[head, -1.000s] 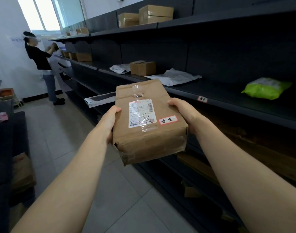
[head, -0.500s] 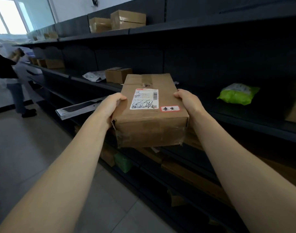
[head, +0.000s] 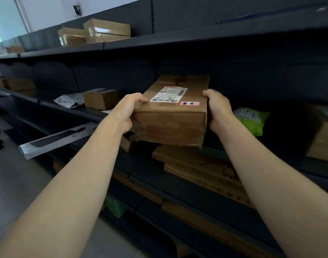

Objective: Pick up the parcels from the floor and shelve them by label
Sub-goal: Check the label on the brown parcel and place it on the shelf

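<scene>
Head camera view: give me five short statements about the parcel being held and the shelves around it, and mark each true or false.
1. Both hands hold the brown parcel, the left hand and the right hand at opposite ends. True.
2. The parcel's top carries a white shipping label and a small red-bordered sticker. True.
3. The green bag lies on the floor. False: it lies on the shelf, right of the parcel.
4. The top shelf holds nothing. False: two cardboard boxes stand on it.
5. A small cardboard box stands on the shelf left of the held parcel. True.
</scene>
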Demonstrator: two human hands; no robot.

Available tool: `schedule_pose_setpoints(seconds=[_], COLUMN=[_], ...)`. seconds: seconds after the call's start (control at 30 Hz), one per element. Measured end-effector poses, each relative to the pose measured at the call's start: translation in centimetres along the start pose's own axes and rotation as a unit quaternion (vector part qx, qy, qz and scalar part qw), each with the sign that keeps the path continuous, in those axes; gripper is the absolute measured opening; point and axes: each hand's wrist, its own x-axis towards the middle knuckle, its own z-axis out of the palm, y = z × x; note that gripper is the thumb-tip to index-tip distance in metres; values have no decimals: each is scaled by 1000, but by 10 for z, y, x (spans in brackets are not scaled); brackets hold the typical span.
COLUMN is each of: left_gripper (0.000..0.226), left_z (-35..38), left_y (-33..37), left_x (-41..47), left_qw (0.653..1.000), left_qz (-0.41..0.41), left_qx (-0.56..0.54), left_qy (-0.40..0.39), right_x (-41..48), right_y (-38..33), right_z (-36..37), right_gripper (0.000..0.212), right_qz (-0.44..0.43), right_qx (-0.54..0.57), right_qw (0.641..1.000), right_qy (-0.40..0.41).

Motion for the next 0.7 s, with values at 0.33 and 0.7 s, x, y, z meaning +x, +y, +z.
schedule_pose_setpoints(seconds=[0.33,0.7], left_gripper=[9,41], left_z=[32,16], left_y=[-3,-42], left_x=[113,178], left_qw=[998,997], left_qz=[0,-14], left_qx=[12,-30], left_qy=[-55,-73], right_x=[76,111], right_y=[17,59], right_z=[3,28], right_gripper=[44,82], right_qz=[-46,-58], right_qx=[0,-28], right_qw=[998,992], right_qy=[53,106])
